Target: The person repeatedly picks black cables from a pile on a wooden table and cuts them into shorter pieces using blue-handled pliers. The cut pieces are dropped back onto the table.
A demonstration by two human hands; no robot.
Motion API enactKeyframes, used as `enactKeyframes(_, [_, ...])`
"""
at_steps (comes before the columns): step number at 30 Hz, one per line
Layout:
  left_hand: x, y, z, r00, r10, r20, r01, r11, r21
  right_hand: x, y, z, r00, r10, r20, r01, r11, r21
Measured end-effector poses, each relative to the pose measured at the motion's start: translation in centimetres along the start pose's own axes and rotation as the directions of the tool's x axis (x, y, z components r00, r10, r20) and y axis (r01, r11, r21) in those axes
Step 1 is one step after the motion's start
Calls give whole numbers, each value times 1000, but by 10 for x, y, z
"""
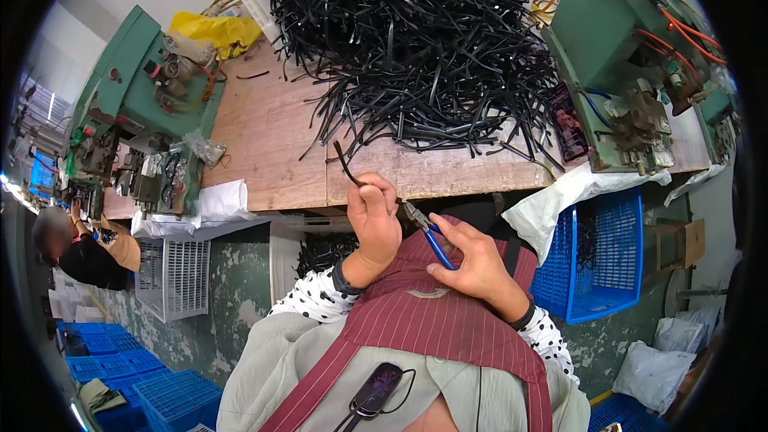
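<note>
My left hand [374, 224] is raised in front of the table edge, its fingers pinched on a thin black glasses temple [344, 163]. The curved end of that temple sticks up past my fingertips. In my right hand [474, 266] is a pair of blue-handled pliers [439, 249], gripped around the handles. Their metal jaws point up and left and meet the temple's lower end beside my left fingers; whether they are clamped on it I cannot tell. A large heap of similar black temples [416, 48] covers the back and middle of the wooden table [264, 124].
Green machines stand at the left [120, 80] and right [604, 40] of the table. A blue crate [608, 304] sits below right, a white crate [172, 276] below left. A yellow bag [212, 32] lies at the back left. Another person [92, 256] works at far left.
</note>
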State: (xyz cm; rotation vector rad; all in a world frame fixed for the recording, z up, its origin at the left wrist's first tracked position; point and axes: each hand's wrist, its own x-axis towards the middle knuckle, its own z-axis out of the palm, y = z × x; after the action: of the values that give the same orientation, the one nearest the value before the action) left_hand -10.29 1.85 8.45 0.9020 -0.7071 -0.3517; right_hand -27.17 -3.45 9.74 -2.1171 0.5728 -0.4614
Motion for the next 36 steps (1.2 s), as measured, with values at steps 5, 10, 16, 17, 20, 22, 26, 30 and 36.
enactKeyframes(5, [26, -4, -2, 901, -417, -117, 398, 904, -160, 15, 9, -3, 995, 90, 43, -93, 993, 73])
enactKeyframes(10, [63, -49, -31, 963, -256, -81, 266, 954, 140, 26, 26, -1, 990, 137, 31, -138, 989, 58])
enactKeyframes(16, [131, -82, -51, 988, -51, 144, -124, 280, 952, 40, 33, -4, 981, 180, 72, -183, 983, 33])
enactKeyframes(17, [132, -88, -50, 981, -75, 176, -164, 149, 975, 41, 35, -4, 984, 168, 65, -170, 985, 37])
enactKeyframes(20, [127, -108, -58, 975, -99, 198, -181, 158, 971, 40, 40, -3, 985, 156, 70, -158, 987, 24])
enactKeyframes(22, [124, -107, -52, 962, -133, 240, -210, 205, 956, 39, 39, -7, 984, 160, 72, -160, 987, -4])
enactKeyframes(26, [125, -84, -40, 826, -562, 47, 349, 575, 739, 38, 38, -13, 988, 155, 20, -155, 988, 14])
enactKeyframes(30, [115, -39, -39, 685, -723, 85, 633, 650, 421, 34, 40, -16, 983, 179, 29, -179, 984, 10])
enactKeyframes(36, [84, -27, -54, 681, -705, 198, 662, 708, 245, 32, 40, -13, 984, 179, 1, -179, 983, 53])
